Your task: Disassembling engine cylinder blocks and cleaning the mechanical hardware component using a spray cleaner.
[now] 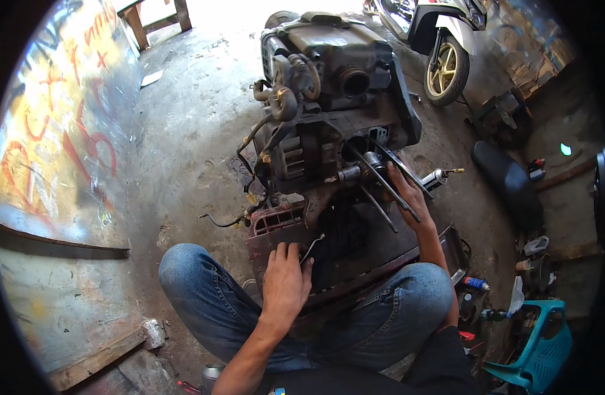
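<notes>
In front of me stands a greasy, partly dismantled engine [329, 85], with several long metal studs [388, 181] sticking out toward me. Between the studs shows a metal piston [373, 166] on its connecting rod. My right hand [409, 196] reaches in from the right, its fingers closed against the piston's side; the studs partly cover the grip. Lower and to the left, my left hand [286, 280] is closed round a thin metal tool with a bent tip [313, 245], above a dark red crate [266, 243]. Most of the tool is hidden by the fingers.
A spray can [435, 179] lies right of the engine. Farther right are a black motorcycle seat [508, 178], bottles, and a teal plastic chair [543, 349]. A parked scooter [444, 59] stands behind. Loose hoses and wires [253, 151] hang at the engine's left; a painted wall [65, 145] bounds that side.
</notes>
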`<state>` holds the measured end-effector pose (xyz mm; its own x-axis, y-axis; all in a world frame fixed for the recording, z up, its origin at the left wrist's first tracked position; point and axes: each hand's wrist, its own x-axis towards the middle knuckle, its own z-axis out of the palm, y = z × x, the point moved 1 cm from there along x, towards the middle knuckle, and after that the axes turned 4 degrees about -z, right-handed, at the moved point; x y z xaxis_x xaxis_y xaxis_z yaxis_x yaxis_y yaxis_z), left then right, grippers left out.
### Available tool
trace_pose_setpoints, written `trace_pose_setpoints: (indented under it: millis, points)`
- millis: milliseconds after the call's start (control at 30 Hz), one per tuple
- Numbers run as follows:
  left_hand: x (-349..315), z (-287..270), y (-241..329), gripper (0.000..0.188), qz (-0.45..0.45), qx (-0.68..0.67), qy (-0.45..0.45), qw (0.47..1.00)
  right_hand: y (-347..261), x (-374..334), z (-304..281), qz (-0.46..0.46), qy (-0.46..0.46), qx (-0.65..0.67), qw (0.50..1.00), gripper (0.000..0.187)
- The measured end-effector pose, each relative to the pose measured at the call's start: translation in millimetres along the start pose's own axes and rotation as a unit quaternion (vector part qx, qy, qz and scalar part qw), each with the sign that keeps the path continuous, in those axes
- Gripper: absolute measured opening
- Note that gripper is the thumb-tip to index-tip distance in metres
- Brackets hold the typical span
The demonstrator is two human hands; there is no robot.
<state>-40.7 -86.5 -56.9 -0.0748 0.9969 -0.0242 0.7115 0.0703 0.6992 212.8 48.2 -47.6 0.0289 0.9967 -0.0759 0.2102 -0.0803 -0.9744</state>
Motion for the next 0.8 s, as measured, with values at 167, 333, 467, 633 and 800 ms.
trace_pose_setpoints:
  millis: [167,333,467,633,800]
  points:
    - [10.8,10.3,7.4,0.022,0.025,0.098,-0.064,0.993,-13.0,-6.8,2.3,-0.076,-0.007,0.137,0.988,0.034]
    - [15.3,-2.5,6.3,0.027,-0.022,0.043,-0.049,0.998,-0.9,-8.0,9.9,-0.069,0.030,0.163,0.984,0.026]
    - [28.5,-18.1,23.9,0.032,-0.115,-0.095,-0.044,0.988,6.2,-12.6,5.9,-0.087,0.045,0.182,0.978,0.023]
    - [49.3,-7.2,41.8,0.036,-0.056,-0.167,0.061,0.982,11.2,-7.6,2.2,-0.120,0.013,0.144,0.982,0.024]
    - [70.8,9.9,42.5,0.044,-0.001,-0.085,0.129,0.988,17.0,0.3,2.8,-0.134,-0.009,0.161,0.978,0.027]
